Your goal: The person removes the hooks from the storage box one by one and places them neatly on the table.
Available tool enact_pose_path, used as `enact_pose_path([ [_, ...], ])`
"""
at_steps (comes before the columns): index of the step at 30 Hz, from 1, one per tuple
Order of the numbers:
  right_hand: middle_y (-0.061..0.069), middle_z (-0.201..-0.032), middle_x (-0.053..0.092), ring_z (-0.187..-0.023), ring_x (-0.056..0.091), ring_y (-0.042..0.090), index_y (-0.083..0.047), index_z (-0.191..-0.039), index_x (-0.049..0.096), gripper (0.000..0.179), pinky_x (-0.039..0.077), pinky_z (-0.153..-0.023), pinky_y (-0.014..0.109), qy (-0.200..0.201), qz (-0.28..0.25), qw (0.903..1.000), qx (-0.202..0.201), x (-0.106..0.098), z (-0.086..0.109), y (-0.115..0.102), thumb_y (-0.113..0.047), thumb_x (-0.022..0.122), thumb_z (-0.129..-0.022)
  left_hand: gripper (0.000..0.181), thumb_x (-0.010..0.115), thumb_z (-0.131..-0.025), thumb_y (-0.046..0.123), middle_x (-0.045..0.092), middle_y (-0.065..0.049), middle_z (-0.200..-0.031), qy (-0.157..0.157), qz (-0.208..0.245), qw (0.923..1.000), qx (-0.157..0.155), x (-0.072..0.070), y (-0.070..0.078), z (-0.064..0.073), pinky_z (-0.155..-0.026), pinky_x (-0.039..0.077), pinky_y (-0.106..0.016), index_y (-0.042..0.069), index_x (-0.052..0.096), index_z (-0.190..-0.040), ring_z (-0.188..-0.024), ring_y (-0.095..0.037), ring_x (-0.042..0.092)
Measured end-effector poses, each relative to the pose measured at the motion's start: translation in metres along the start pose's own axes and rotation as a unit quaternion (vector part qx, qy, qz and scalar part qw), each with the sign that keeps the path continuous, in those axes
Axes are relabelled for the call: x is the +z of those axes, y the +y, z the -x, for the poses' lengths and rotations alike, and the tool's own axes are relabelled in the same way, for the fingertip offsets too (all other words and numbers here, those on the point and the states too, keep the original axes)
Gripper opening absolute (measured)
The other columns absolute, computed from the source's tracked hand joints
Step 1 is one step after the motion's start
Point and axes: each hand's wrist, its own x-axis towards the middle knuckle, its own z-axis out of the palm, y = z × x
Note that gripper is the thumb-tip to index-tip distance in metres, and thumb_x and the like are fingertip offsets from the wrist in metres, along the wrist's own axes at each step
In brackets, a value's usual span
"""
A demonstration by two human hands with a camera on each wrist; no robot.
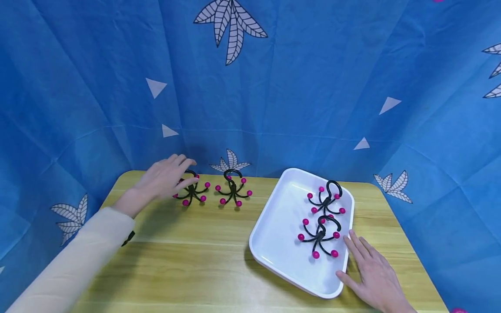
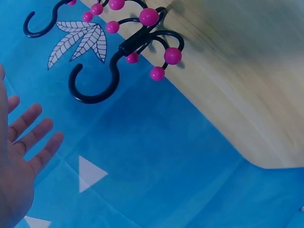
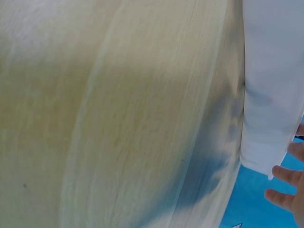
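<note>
- Fingers of the left hand (image 1: 165, 176) are spread and loosely extended, gripping nothing; in the head view they overlap the leftmost black hook (image 1: 192, 189), while the left wrist view shows them apart from it.
- Fingers of the right hand (image 1: 372, 270) are also spread wide and hold nothing; they lie at the right side of the white tray (image 1: 274, 256), though firm contact cannot be told.
- Two pink-tipped black hooks are near the far edge of the bench (image 1: 188, 265): the leftmost one and its neighbour (image 1: 233, 188), just beside it. Inside the tray lie a farther hook (image 1: 326, 201) and a nearer hook (image 1: 320, 235), close together.
- The step in hand appears to be a left-hand reach to the leftmost hook, with the right hand placed to steady the tray.
- The next move seems to call for lowering the fingers and closing them round the stem, clear of the neighbouring arms.
- No brand, label or writing can be read; the blue cloth (image 1: 313, 87) bears only printed leaves and pale triangles.
</note>
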Motion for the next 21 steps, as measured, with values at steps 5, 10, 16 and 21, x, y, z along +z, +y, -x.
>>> enact_pose_path([
  [5, 0.017, -0.172, 0.033, -0.148, 0.041, 0.049, -0.013, -0.165, 0.034, 0.101, 0.041, -0.111, 0.074, 0.004, -0.004, 1.0000, -0.003, 0.001, 0.000, 0.000, -0.076, 0.062, -0.091, 0.057, 0.054, -0.107, 0.054, 0.066, -0.011, -0.125, -0.006, 0.003, 0.9997, 0.024, -0.009, 0.010, 0.003, -0.083, 0.057, -0.042, 0.010, 0.060, -0.142, -0.103, -0.028, 0.061],
  [10, 0.017, -0.172, 0.033, -0.148, 0.041, 0.049, -0.013, -0.165, 0.034, 0.101, 0.041, -0.111, 0.074, 0.000, -0.006, 1.0000, -0.001, 0.001, 0.002, 0.000, -0.076, 0.061, -0.091, 0.055, 0.057, -0.106, 0.052, 0.068, -0.010, -0.123, 0.003, 0.013, 0.9983, 0.056, -0.009, 0.030, -0.001, -0.087, 0.059, -0.043, 0.009, 0.061, -0.140, -0.105, -0.027, 0.063],
  [16, 0.017, -0.172, 0.033, -0.148, 0.041, 0.050, -0.014, -0.166, 0.032, 0.101, 0.041, -0.111, 0.075, 0.003, -0.004, 1.0000, -0.002, 0.001, 0.002, 0.001, -0.076, 0.061, -0.092, 0.059, 0.054, -0.107, 0.054, 0.068, -0.013, -0.133, -0.001, 0.016, 0.9953, 0.096, -0.002, 0.060, -0.009, -0.099, 0.060, -0.046, 0.008, 0.059, -0.143, -0.118, -0.030, 0.066],
  [21, 0.018, -0.172, 0.033, -0.148, 0.041, 0.050, -0.014, -0.166, 0.033, 0.101, 0.040, -0.111, 0.076, 0.001, -0.004, 1.0000, -0.002, 0.000, 0.001, 0.001, -0.076, 0.061, -0.091, 0.062, 0.051, -0.107, 0.057, 0.067, -0.012, -0.138, -0.014, 0.026, 0.9925, 0.119, 0.006, 0.084, -0.014, -0.104, 0.058, -0.045, 0.009, 0.058, -0.145, -0.124, -0.029, 0.065],
])
